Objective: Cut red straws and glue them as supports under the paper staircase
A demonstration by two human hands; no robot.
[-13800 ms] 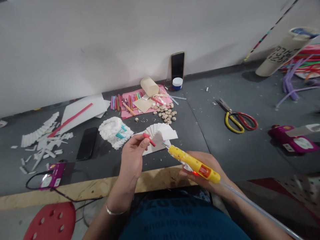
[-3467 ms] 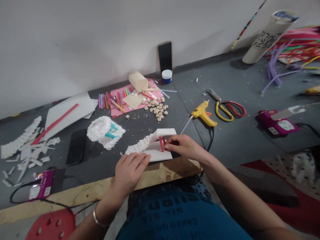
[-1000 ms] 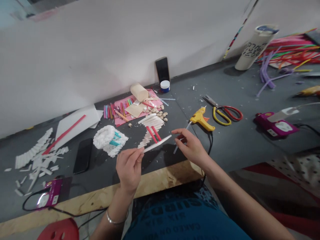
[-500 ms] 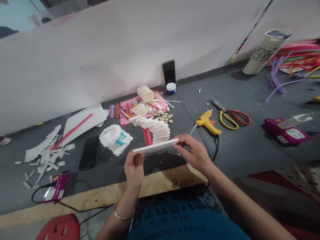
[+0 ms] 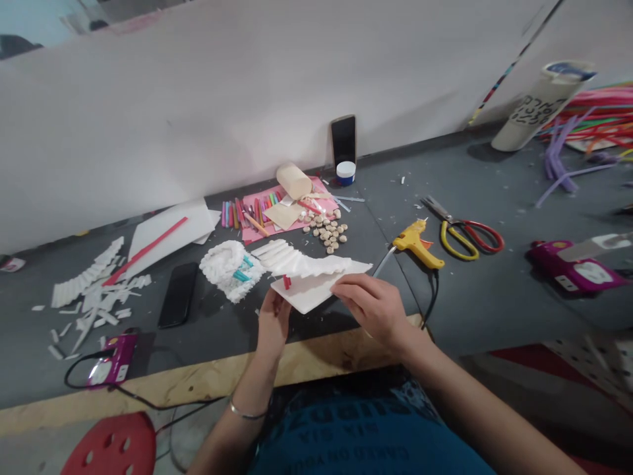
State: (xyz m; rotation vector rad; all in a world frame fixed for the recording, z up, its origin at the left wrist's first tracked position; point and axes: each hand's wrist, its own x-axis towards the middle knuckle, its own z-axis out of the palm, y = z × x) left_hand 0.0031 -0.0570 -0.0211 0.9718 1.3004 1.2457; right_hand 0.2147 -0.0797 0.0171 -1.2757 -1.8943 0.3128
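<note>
Both hands hold a white craft model with a flat board (image 5: 309,298), a curved row of overlapping white strips (image 5: 301,260) and small red pieces (image 5: 287,282). My left hand (image 5: 273,324) grips the board's near-left corner from below, its fingertips partly hidden. At the right edge, my right hand (image 5: 372,305) pinches the board between thumb and fingers. Left of the model lies a fluffy white piece with teal sticks (image 5: 231,270). Wooden discs (image 5: 329,232) are scattered beyond it. A yellow glue gun (image 5: 418,244) rests right of my right hand.
Scissors (image 5: 462,234) lie right of the glue gun. A black phone (image 5: 178,295), white offcuts (image 5: 101,297) and a purple device (image 5: 115,359) are at left. Another phone (image 5: 344,140) leans on the wall behind a small jar (image 5: 345,173). A tumbler (image 5: 541,109) stands at back right.
The white model has been tilted, so the board's flat face shows and most of the red pieces are hidden. My left hand has shifted slightly right, and the view has turned a little.
</note>
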